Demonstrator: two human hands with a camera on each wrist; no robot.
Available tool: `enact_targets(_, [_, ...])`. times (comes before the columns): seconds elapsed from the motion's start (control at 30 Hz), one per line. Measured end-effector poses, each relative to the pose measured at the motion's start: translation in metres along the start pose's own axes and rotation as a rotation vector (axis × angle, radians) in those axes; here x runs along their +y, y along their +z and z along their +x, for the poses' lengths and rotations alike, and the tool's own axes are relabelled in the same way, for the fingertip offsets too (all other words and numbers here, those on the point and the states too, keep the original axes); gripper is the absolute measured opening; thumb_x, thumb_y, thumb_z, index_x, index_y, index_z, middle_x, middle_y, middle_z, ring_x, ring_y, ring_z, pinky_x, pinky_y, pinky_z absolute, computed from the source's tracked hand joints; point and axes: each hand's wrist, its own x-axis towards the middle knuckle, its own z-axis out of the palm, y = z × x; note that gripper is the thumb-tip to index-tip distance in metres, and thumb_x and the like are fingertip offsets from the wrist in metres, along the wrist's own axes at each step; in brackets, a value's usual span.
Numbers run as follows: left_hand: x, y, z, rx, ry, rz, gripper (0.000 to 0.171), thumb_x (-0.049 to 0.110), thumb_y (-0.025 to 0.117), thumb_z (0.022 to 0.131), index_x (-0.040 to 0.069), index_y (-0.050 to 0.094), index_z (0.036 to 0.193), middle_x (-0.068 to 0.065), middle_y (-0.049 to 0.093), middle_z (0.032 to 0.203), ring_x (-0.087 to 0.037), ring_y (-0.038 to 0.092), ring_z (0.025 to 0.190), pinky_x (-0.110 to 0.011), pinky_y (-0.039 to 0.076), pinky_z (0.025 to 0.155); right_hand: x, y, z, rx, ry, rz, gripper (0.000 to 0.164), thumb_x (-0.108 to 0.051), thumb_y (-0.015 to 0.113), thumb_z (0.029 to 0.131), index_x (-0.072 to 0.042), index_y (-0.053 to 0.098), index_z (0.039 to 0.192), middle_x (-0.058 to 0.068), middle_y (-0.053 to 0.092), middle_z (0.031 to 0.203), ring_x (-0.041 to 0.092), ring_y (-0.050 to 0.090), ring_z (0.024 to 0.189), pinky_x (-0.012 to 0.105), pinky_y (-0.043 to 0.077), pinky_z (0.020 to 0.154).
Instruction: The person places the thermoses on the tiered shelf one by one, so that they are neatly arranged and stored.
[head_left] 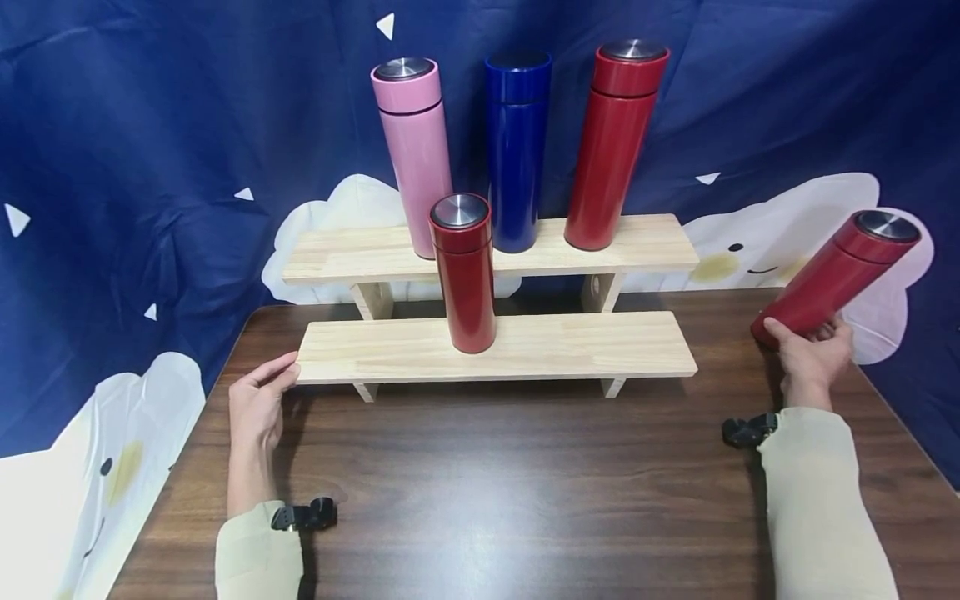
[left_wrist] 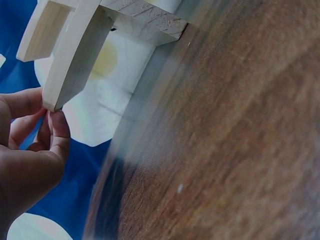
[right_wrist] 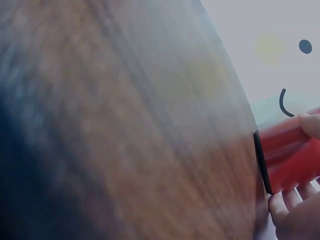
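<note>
My left hand (head_left: 257,408) pinches the left end of the lower tier (head_left: 390,348) of a pale wooden two-tier stand. In the left wrist view, thumb and fingers meet at the board's end corner (left_wrist: 54,97). Far to the right, my right hand (head_left: 816,354) grips a red thermos flask (head_left: 832,279) low on its body. Its steel-topped lid points up, and the right wrist view has its dark base rim (right_wrist: 262,162) close to the tabletop. A darker red flask (head_left: 472,296) stands midway along the lower tier.
On the upper tier (head_left: 330,250) stand a pink flask (head_left: 420,167), a blue flask (head_left: 516,158) and another red flask (head_left: 615,158). Beneath the stand is a brown wooden table (head_left: 525,467). A blue curtain (head_left: 187,125) with cloud prints hangs behind.
</note>
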Motion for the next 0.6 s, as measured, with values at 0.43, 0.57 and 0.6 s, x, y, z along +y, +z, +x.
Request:
enact_targets(0.43, [-0.002, -0.002, -0.001, 0.009, -0.027, -0.003, 0.024, -0.016, 0.072, 0.084, -0.005, 0.077, 0.104, 0.000, 0.074, 0.086, -0.010, 0.065, 0.079, -0.016, 0.053, 0.068, -0.006, 0.003, -0.013, -0.053, 0.021, 0.022, 0.091, 0.006, 0.090, 0.069, -0.023, 0.050, 0.146, -0.005, 0.054, 0.142, 0.010, 0.048, 0.131, 0.033, 0.040, 0.110])
enact_targets(0.57, [-0.001, -0.001, 0.000, 0.003, -0.023, -0.010, 0.025, -0.016, 0.072, 0.083, -0.007, 0.076, 0.106, 0.000, 0.074, 0.087, -0.010, 0.065, 0.079, -0.016, 0.053, 0.068, -0.014, 0.004, -0.021, -0.064, -0.013, 0.102, 0.083, 0.011, 0.090, 0.066, -0.020, 0.059, 0.136, -0.002, 0.060, 0.132, 0.011, 0.054, 0.121, 0.024, 0.053, 0.092])
enact_targets(0.6, [-0.001, 0.000, 0.000, 0.004, -0.022, -0.012, 0.025, -0.016, 0.072, 0.083, -0.008, 0.076, 0.107, 0.000, 0.074, 0.086, -0.010, 0.065, 0.079, -0.016, 0.054, 0.068, -0.016, 0.005, -0.024, -0.066, -0.024, 0.119, 0.080, 0.011, 0.091, 0.065, -0.019, 0.062, 0.133, -0.002, 0.062, 0.128, 0.011, 0.056, 0.117, 0.021, 0.054, 0.087])
